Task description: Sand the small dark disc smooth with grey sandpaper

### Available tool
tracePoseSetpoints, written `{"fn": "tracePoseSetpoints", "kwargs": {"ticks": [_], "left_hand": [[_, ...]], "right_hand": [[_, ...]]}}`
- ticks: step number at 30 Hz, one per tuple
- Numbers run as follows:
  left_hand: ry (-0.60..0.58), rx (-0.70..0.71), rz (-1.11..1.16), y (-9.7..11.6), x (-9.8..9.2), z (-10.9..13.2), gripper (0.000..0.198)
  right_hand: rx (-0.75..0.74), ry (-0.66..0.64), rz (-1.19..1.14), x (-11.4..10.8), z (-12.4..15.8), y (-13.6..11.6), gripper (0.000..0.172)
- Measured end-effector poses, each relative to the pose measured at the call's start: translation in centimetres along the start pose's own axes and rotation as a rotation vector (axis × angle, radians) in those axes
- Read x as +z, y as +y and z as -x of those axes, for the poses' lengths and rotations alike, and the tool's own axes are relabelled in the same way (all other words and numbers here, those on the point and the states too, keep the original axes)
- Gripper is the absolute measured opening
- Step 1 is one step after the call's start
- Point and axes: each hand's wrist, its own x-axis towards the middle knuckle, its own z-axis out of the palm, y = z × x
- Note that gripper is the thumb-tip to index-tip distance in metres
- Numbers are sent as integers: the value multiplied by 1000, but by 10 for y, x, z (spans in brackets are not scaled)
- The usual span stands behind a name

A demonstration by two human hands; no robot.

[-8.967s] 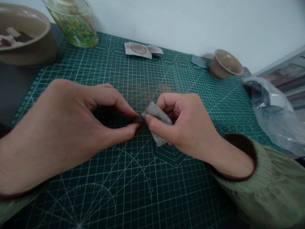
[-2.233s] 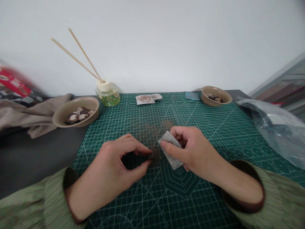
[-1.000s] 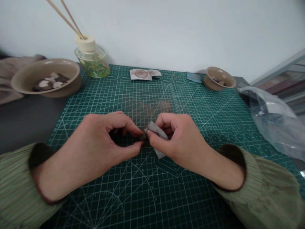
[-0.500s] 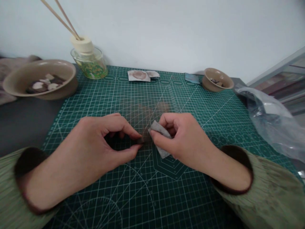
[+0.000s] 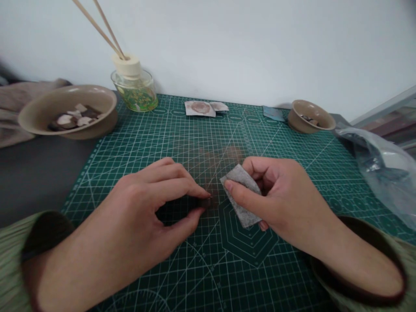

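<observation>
On the green cutting mat (image 5: 162,138), the left hand (image 5: 143,221) is pinching a small dark piece (image 5: 206,202) while the right hand (image 5: 286,199) is gripping a grey pad (image 5: 242,197) just beside it.

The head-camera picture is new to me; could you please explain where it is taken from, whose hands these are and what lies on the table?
There is no machine here: a person works bare-handed, and one camera worn on their head looks forward and down, so both hands are the wearer's own. The left hand pinches a small dark piece, too small to identify, low over the green cutting mat. The right hand holds a grey pad between thumb and fingers, just beside that piece. Towards the back stand a large tan bowl with light and dark bits, a reed diffuser, some paper scraps and a small tan bowl. A clear plastic bag lies at the right edge.
</observation>
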Motion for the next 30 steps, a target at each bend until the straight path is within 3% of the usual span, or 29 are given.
{"fn": "tracePoseSetpoints", "kwargs": {"ticks": [9, 18, 30], "left_hand": [[12, -28, 26, -3, 0, 3, 22], [8, -177, 74, -6, 0, 3, 21], [7, -145, 55, -7, -1, -1, 18]], "right_hand": [[23, -4, -25, 0, 3, 0, 37], [24, -17, -57, 1, 3, 1, 35], [8, -36, -49, 4, 5, 3, 31]]}}
